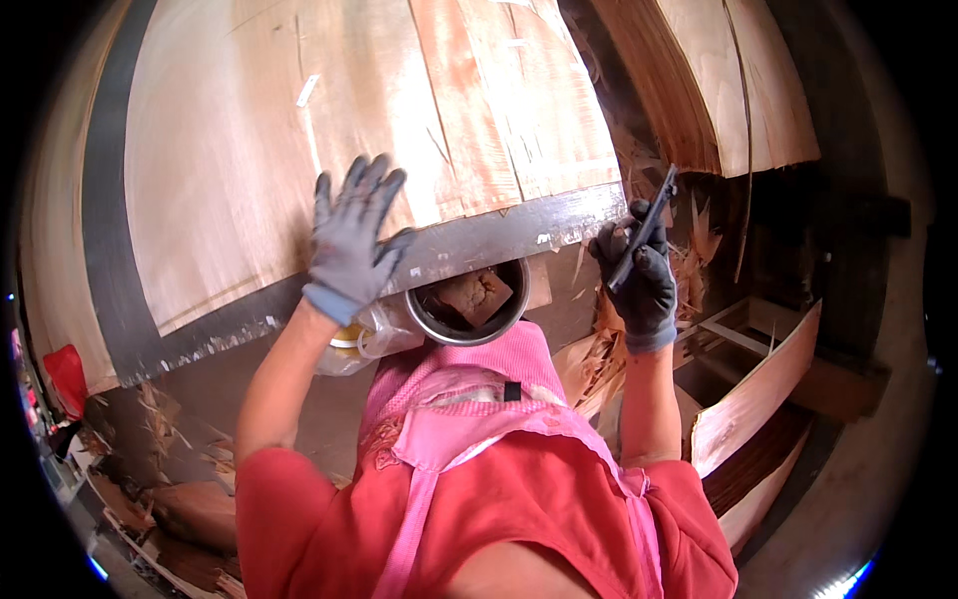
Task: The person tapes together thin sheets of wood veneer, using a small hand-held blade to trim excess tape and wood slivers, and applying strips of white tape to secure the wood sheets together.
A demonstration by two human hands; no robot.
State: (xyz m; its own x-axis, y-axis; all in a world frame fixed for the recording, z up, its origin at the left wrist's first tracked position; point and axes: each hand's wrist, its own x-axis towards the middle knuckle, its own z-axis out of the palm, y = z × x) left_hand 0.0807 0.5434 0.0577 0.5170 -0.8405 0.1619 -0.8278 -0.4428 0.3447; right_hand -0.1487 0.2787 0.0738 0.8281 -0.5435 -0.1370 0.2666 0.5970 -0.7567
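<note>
My left hand (351, 238), in a grey glove, is spread open over the near edge of a pale wood veneer sheet (230, 170). Whether its palm touches the sheet cannot be made out. My right hand (644, 275), in a dark stained glove, is closed around a slim, dark, knife-like tool (647, 222), which slants up and to the right. That hand is off the table's right corner, apart from the veneer. Thin cracks run along the sheet, and a small white strip (307, 91) lies on it.
A dark metal edge (439, 262) borders the table. Below it sit a metal bowl (414, 317) holding a brownish block (477, 297) and a clear plastic bag (384, 334). More veneer (773, 90) is stacked at right, above a wooden crate (758, 389). Wood scraps (190, 509) litter the floor.
</note>
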